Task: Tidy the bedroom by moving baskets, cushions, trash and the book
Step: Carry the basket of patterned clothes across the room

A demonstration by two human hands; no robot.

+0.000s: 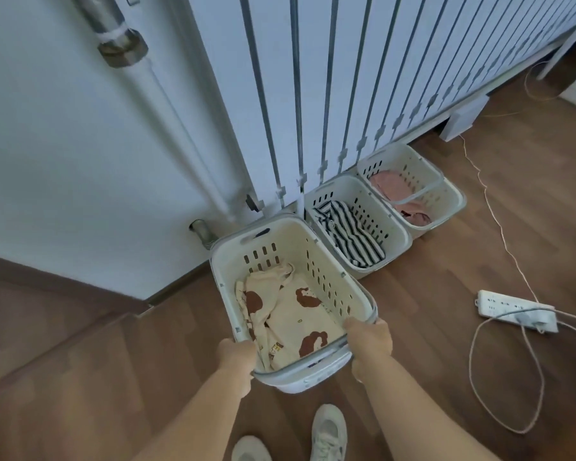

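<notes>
I hold a cream plastic basket (326,271) by its near rim, above the wooden floor just in front of the wall. My left hand (238,356) grips the near left corner and my right hand (369,341) grips the near right corner. Inside lies a cream garment with brown patches (290,321). Two more cream baskets stand in a row along the radiator to the right. The middle basket (389,227) holds a black-and-white striped cloth. The far basket (446,191) holds a pink cloth and has a raised handle.
A white ribbed radiator (379,78) runs along the wall, with grey pipes (120,41) at its left. A white power strip (516,311) and looping cords (499,227) lie on the floor at right. My two shoes (328,430) stand below the basket.
</notes>
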